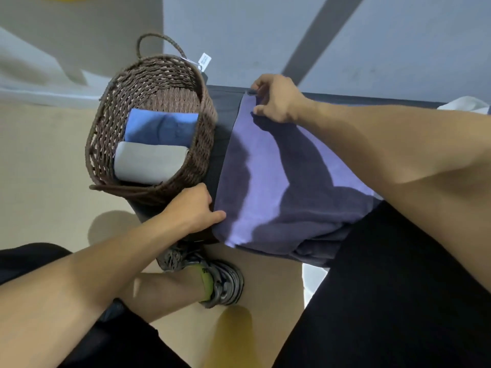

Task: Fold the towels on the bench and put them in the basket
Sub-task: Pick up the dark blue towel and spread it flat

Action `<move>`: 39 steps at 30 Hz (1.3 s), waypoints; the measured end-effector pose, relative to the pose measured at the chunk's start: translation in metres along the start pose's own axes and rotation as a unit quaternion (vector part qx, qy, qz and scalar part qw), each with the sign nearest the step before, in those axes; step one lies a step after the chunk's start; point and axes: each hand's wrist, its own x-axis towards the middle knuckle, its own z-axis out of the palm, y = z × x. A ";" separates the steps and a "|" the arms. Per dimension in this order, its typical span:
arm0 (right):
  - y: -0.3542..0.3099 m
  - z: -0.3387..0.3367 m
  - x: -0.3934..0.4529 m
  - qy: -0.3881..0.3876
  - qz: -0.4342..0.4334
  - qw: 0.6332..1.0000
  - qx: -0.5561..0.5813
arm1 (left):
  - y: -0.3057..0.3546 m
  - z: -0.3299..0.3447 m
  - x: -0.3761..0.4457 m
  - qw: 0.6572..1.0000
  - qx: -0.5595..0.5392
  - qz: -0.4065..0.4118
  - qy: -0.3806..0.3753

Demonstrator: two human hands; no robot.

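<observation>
Pinching the near left corner of the purple towel (268, 181), the left hand (196, 208) is curling its fingers under the edge with the thumb lying on top; the right hand (276, 98) is gripping the far left corner between thumb and fingers, though its fingertips are partly hidden behind the cloth, so how deep the hold goes is hard to say. Both hands are working the same short edge, the one nearest the basket (111, 123); the towel's long axis is running away from that edge to the person's right, where the cloth is lying bunched and spilling off the bench (225, 102) against the dark-clad leg. The towel is lying flat on the bench between the two grips, the edge looking taut. By my judgement the coming move is a fold along the long axis, carrying the held edge rightward over the bunched end; the left hand is nearer the body, the right is reaching across to the far side. The basket is standing just beside the towel on the left, touching the bench end; a blue towel (162, 126) and a grey towel (150, 162) are sitting folded inside it, side by side.
</observation>
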 end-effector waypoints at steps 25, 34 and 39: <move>0.139 -0.097 -0.082 0.049 0.341 0.933 0.100 | 0.130 -0.085 0.157 0.975 0.148 0.162 0.041; 0.151 -0.088 -0.065 0.107 0.374 0.921 -0.019 | 0.139 -0.077 0.158 0.961 0.234 0.129 0.066; 0.136 -0.095 -0.084 0.078 0.350 0.933 -0.026 | 0.158 -0.078 0.154 0.963 0.256 0.054 0.055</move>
